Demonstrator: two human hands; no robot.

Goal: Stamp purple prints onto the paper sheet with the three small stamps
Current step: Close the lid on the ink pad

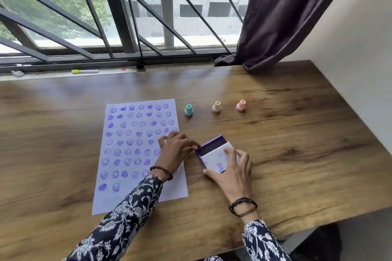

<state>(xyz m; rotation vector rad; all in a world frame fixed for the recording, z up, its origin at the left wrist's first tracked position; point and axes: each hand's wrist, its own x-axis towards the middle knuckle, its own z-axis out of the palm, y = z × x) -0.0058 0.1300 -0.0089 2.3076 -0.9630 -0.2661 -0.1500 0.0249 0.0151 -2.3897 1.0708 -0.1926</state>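
**Sheet filled with purple prints, 3 stamps standing, both hands at the ink pad**

The paper sheet lies flat on the wooden bench, left of centre, its long side running away from the person. It is white with a faint lilac cast and is covered in rows of purple prints: outlined smiley faces mixed with solid hearts. The bottom strip nearest the person is mostly blank, with only 2 prints at its left.

The left hand rests over the right edge of the sheet, fingers bent and reaching right to touch the left edge of the ink pad; it steadies the case rather than clasping it. A beaded bracelet sits on that wrist, above a dark floral sleeve.

The ink pad is a small purple case lying on the bench just right of the sheet. Its dark purple pad shows at the far end, and a white lid with purple smudges covers the rest. The right hand lies on top of this lid, fingers spread across it and thumb at the near edge.

Beyond the pad, well apart from both hands, 3 small stamps stand upright in a row: the teal stamp just beside the sheet, then the cream stamp, then the pink stamp.
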